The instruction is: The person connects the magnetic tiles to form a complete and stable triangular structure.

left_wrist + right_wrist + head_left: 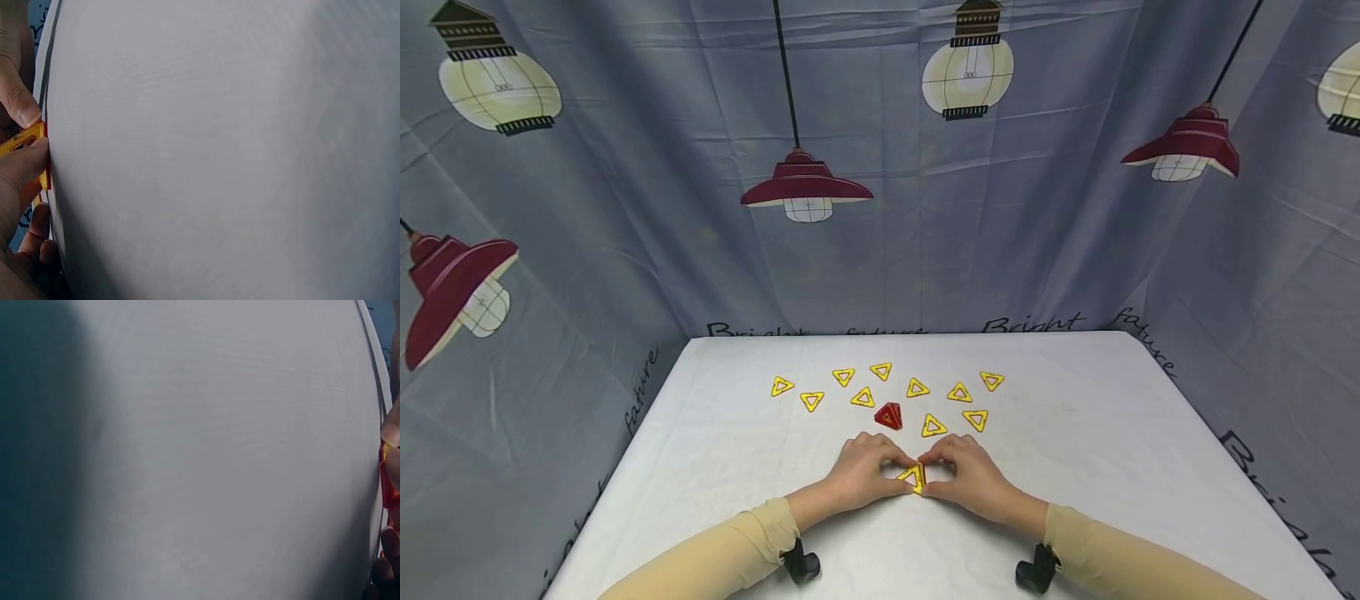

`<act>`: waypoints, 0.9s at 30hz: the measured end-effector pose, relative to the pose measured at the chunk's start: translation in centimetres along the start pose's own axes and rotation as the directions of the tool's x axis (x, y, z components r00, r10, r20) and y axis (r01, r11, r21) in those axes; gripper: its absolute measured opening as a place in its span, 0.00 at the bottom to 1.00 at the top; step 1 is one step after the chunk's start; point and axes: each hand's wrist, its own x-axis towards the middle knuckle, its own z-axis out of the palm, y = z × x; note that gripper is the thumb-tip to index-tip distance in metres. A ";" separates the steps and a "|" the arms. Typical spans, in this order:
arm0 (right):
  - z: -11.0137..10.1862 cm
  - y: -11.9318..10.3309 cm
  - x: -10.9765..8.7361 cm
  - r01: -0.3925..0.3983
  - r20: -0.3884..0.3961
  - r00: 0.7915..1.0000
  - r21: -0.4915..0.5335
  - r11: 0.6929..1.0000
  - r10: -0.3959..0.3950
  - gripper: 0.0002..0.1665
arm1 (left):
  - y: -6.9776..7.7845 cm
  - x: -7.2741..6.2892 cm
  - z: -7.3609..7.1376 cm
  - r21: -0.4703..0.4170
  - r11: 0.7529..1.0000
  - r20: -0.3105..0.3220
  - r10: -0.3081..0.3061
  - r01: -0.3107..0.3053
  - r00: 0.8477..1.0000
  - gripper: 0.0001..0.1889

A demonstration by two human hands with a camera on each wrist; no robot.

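Observation:
My left hand (863,473) and right hand (968,479) meet near the front middle of the table, thumbs and forefingers around one small piece. Its upper face is a yellow triangular frame tile (919,481), pinched by the left hand at its left side. Along its right edge, a red part (387,487) shows between the right thumb and fingers. In the left wrist view both hands grip the yellow tile (30,132), which has a red edge. Just beyond the hands stands a red pyramid-like piece (893,413).
Several yellow triangular frames lie scattered across the far half of the white table (737,450), one frame (934,432) close beyond the right hand. A grey curtain (880,275) printed with lamps hangs behind the table and at both sides.

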 end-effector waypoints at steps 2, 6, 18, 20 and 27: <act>-0.1 0.0 0.0 0.003 0.000 1.000 -0.007 1.000 -0.003 0.23 | 0.0 0.0 0.0 0.002 1.000 -0.001 0.002 -0.002 1.000 0.16; -0.1 0.1 -0.1 0.021 0.002 1.000 -0.023 1.000 -0.021 0.23 | 0.0 0.0 0.1 0.008 1.000 -0.004 0.006 -0.006 1.000 0.17; -0.1 0.3 -0.1 0.064 0.021 0.998 -0.065 0.996 -0.062 0.22 | -0.1 -0.7 -0.8 -0.022 0.999 0.007 0.025 -0.024 1.000 0.22; -0.1 0.3 -0.1 0.066 0.019 0.998 -0.070 0.995 -0.065 0.22 | -0.3 -1.0 -1.4 -0.053 0.998 0.001 0.030 -0.030 1.000 0.22; 0.0 0.2 -0.2 0.063 0.011 0.998 -0.078 0.995 -0.062 0.22 | -1.2 -1.8 -4.6 -0.138 0.990 -0.117 -0.008 -0.008 0.993 0.20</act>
